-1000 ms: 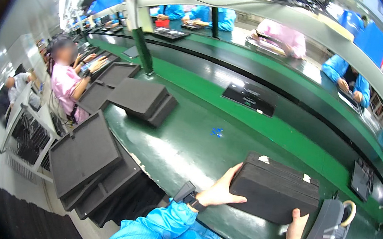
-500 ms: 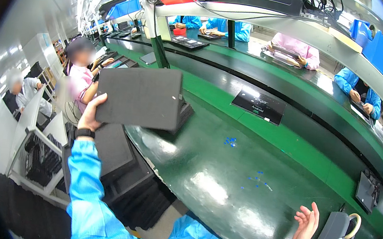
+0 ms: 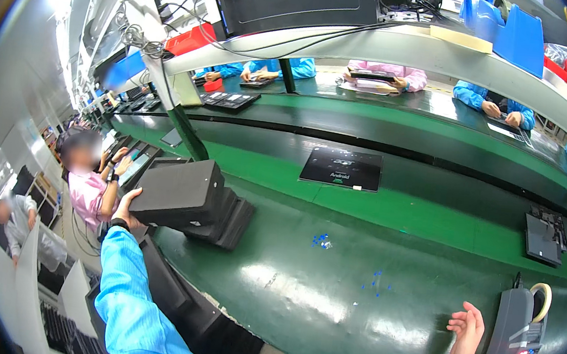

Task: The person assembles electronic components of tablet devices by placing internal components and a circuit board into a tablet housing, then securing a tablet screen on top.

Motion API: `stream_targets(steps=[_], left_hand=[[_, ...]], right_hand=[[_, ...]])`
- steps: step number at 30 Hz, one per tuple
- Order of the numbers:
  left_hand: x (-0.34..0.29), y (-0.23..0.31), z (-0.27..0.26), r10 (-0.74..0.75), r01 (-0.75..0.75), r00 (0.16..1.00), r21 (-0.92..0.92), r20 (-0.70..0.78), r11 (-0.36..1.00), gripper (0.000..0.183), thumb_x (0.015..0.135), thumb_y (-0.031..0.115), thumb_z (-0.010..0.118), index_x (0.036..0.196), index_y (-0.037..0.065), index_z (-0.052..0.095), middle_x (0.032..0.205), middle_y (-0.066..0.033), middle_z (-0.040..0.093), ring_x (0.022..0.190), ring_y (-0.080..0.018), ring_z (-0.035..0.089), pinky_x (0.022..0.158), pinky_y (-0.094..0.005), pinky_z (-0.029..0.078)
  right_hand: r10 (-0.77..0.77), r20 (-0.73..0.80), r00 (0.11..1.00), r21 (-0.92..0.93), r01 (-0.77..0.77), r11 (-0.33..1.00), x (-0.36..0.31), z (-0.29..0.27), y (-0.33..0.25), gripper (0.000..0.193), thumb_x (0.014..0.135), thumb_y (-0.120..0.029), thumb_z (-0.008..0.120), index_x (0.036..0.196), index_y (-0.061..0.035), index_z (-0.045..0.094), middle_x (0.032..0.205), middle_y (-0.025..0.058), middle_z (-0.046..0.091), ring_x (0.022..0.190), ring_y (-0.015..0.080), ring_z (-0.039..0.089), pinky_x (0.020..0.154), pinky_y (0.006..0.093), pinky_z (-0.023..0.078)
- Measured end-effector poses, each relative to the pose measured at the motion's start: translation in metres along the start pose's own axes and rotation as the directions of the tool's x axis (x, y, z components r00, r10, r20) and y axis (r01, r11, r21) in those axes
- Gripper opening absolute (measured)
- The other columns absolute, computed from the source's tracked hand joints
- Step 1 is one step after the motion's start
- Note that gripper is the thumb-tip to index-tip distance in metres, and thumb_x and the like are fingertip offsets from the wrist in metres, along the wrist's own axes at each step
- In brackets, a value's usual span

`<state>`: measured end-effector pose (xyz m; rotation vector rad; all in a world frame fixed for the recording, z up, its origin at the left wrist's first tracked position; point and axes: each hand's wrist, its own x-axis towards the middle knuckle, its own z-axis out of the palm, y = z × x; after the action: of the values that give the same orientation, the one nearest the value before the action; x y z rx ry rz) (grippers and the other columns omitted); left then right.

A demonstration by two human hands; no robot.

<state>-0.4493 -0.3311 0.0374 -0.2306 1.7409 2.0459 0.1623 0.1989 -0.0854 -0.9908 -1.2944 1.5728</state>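
My left hand grips the near-left edge of a black foam-like tray. The tray sits on or just above a stack of similar black trays at the left end of the green bench; whether it touches them I cannot tell. My right hand holds nothing, its fingers partly curled and apart, raised over the bench beside a grey tape dispenser. Toward the middle back lies a dark tablet with a lit screen. Small blue bits are scattered on the bench top.
More black trays stand below the bench edge at the left. A dark device part lies at the far right. Overhead runs a white shelf with a monitor and blue bins. A co-worker in pink sits at the left.
My left hand has lowered the black tray from its raised, tilted position to the stack. My right hand stays raised near the tape dispenser. The whole view has shifted.
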Motion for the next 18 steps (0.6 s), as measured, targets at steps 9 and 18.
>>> stream_targets(steps=[9, 18], left_hand=[[0.05, -0.013, -0.035, 0.026, -0.009, 0.995, -0.166, 0.101, 0.986, 0.046, 0.074, 0.035, 0.073, 0.111, 0.01, 0.062, 0.111, -0.0056, 0.064, 0.104, -0.0258, 0.059, 0.091, -0.0457, 0.045], [0.084, -0.01, -0.092, 0.258, -0.185, 0.949, 0.345, -0.18, 0.92, 0.078, 0.08, 0.069, 0.049, 0.125, 0.005, 0.053, 0.126, -0.0147, 0.055, 0.118, -0.0302, 0.048, 0.1, -0.0524, 0.03]], right_hand=[[0.008, -0.055, 0.998, -0.074, -0.012, 0.997, 0.008, 0.005, 0.008, 0.027, 0.096, -0.02, 0.047, 0.108, 0.0017, 0.057, 0.078, 0.0082, 0.062, 0.064, 0.0124, 0.057, 0.056, 0.0244, 0.047], [0.067, 0.016, 0.998, -0.073, -0.066, 0.995, 0.003, 0.031, -0.006, 0.024, 0.096, -0.019, 0.047, 0.103, 0.001, 0.057, 0.076, 0.0075, 0.06, 0.064, 0.0126, 0.056, 0.057, 0.0249, 0.046]])
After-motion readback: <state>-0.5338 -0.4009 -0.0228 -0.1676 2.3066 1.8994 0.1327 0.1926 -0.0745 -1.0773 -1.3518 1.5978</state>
